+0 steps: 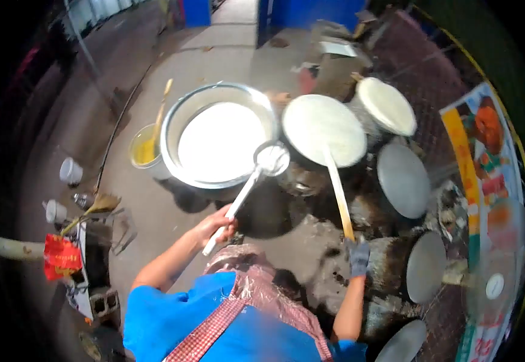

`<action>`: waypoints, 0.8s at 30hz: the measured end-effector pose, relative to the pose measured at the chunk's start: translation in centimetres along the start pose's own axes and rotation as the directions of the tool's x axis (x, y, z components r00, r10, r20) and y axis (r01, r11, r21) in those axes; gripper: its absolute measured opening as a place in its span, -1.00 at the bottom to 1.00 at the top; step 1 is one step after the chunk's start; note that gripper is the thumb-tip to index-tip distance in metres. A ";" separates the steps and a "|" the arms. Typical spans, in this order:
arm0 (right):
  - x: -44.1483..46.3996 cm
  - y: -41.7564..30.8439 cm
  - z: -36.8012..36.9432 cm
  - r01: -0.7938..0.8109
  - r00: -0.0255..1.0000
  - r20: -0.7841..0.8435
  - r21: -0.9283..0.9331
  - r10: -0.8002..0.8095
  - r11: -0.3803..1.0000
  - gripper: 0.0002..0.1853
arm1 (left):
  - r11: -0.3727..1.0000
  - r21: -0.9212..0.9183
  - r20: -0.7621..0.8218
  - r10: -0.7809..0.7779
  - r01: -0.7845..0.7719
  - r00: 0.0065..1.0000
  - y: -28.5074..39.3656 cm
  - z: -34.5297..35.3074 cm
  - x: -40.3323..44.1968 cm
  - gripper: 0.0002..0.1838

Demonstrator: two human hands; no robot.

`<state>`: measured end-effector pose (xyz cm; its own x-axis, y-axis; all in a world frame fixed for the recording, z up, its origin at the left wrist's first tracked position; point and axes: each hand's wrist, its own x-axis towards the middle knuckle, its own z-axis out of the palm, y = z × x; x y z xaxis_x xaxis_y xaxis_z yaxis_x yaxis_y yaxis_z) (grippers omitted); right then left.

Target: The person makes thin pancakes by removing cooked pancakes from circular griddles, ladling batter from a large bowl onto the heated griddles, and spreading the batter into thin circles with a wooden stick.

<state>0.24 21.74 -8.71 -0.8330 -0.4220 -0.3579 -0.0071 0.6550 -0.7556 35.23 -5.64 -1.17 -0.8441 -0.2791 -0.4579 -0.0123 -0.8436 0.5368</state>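
My left hand (215,228) is closed around the white handle of a ladle (244,193). The ladle's round bowl holds something white and hangs at the right rim of a wide metal pot (169,136), which contains white liquid (221,142). A grey glove covers my right hand (358,258), whose fingers wrap a long wooden-handled tool (339,196). The tool's far end meets the pale layer on a round griddle (313,117); its head blends into that layer and I cannot make out its shape.
More round griddles (403,181) curve along the right, one with a pale sheet (386,105) on top. Left of the pot stands a clear bucket (143,148) of yellow liquid with a wooden-handled utensil. White cups (70,172) lie farther left. A printed banner (492,199) borders the right.
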 end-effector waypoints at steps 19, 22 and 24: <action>6.9 -18.6 30.2 0.644 0.763 0.568 -0.620 -0.309 0.448 -0.58 | 0.949 -0.135 -0.558 -0.310 0.284 0.770 10.6 -26.9 17.9 -0.68; 2.8 -21.8 26.1 0.570 0.814 0.502 -0.595 -0.292 0.567 -0.56 | 0.880 -0.458 -0.463 -0.356 0.125 0.812 15.8 -18.9 13.9 -0.64; 1.3 -23.8 23.6 0.585 0.810 0.444 -0.566 -0.384 0.580 -0.56 | 0.918 -0.396 -0.422 -0.200 0.018 0.884 19.3 -13.9 10.0 -0.69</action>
<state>12.38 -9.17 -4.12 -0.4260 -0.8713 -0.2437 -0.8052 0.4879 -0.3370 34.03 -31.09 -5.20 -0.5175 -0.2720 -0.8113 0.1861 -0.9612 0.2036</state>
